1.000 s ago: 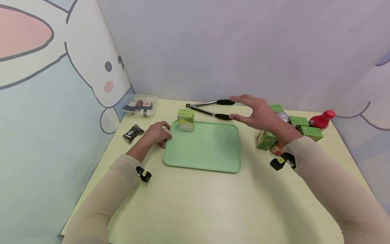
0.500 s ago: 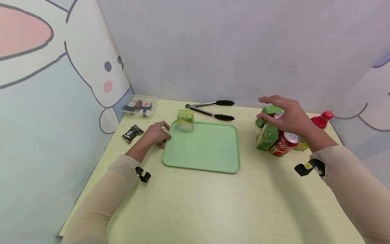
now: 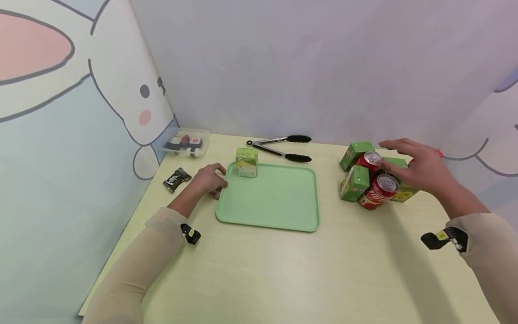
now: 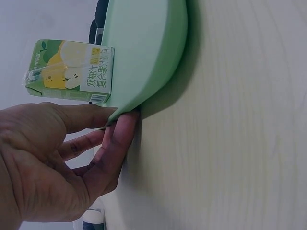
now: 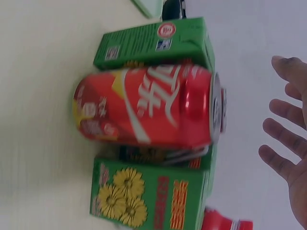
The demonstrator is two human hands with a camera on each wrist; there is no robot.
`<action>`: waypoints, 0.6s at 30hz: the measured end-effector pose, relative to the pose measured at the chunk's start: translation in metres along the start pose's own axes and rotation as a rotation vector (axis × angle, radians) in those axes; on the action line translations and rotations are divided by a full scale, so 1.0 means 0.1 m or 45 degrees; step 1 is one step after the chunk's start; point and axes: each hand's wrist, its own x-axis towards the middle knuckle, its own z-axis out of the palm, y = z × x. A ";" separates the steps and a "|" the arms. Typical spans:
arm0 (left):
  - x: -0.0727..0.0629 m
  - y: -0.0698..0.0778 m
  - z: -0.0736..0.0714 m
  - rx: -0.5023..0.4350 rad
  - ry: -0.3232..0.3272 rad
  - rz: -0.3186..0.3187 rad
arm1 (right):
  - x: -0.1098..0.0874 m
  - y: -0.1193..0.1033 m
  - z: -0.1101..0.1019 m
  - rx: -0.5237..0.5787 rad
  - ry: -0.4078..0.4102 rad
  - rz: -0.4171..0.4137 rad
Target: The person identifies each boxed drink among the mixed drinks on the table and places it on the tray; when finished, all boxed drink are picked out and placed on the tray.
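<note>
At the left end of the light green tray (image 3: 269, 198), my left hand (image 3: 208, 178) pinches the rim; the left wrist view shows the thumb above and fingers under the edge. A small green and yellow juice carton (image 4: 72, 71) stands upright in the tray's back left corner. My right hand (image 3: 418, 164) hovers with spread fingers over the group of drinks on the right, holding nothing. Below it are a red soda can (image 5: 148, 106), a second red can (image 3: 371, 159) behind, and several green drink cartons (image 3: 355, 183). A red-capped bottle (image 5: 225, 221) is mostly hidden behind this hand.
Black-handled tongs (image 3: 279, 148) lie spread behind the tray. At the back left stands a clear plastic box (image 3: 187, 142) with sushi-like pieces in it. A black wrapped snack (image 3: 176, 179) lies left of the left hand. Walls border the table at the back and sides.
My right hand has moved right, from near the tongs' handles to above the cans and cartons. My left hand stays at the tray's rim.
</note>
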 end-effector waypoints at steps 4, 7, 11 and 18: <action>0.01 0.01 0.01 0.016 0.006 -0.010 | -0.11 0.16 -0.03 -0.031 0.045 -0.031; 0.01 0.01 0.01 0.015 0.015 -0.008 | -0.19 0.26 -0.04 -0.047 0.051 -0.012; 0.00 -0.01 0.01 0.000 0.008 0.000 | -0.30 0.35 -0.04 -0.043 0.052 0.043; 0.01 -0.02 0.02 -0.009 0.001 0.002 | -0.50 0.49 -0.01 -0.019 0.096 0.066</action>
